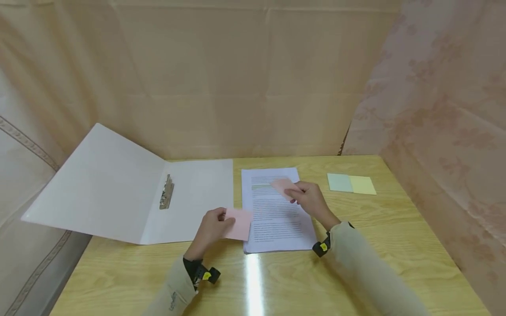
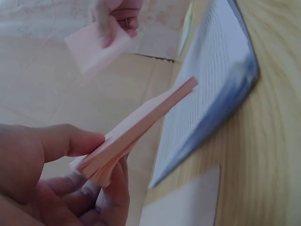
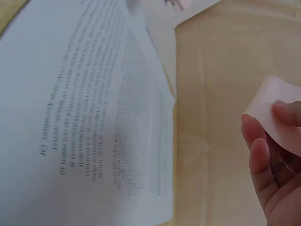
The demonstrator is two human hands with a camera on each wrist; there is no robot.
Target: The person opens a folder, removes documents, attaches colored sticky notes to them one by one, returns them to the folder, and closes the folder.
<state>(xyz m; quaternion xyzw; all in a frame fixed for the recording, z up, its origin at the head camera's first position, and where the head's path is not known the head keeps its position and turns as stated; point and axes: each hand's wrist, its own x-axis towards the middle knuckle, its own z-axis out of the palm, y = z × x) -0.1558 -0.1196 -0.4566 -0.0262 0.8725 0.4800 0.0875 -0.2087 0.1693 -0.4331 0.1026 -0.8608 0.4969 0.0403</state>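
Down at the near side of the glossy, light wood-grain table (image 1: 356, 272), two beige sleeves (image 1: 170, 292) reach forward, a small black device with a yellow mark (image 1: 214, 275) strapped at each wrist. The left hand (image 1: 211, 228) grips a thick, square pad of pink paper notes (image 1: 238, 224) between thumb and fingers, holding it over the left edge of a stack of white printed sheets (image 1: 276, 230). Farther forward, the right hand (image 1: 312, 202) pinches a thin, slightly curved pink paper note (image 1: 281, 185), raised above the upper part of that stack. To the left lies an open white folder (image 1: 201, 193) with a metal clip (image 1: 167, 192) near its fold, its left cover tilted up. To the right, a pale green square pad (image 1: 339, 182) and a pale yellow square pad (image 1: 363, 185) lie side by side, touching. Behind everything hangs a creased tan cloth (image 1: 197, 87), with a pinkish floral cloth (image 1: 446, 109) on the right.
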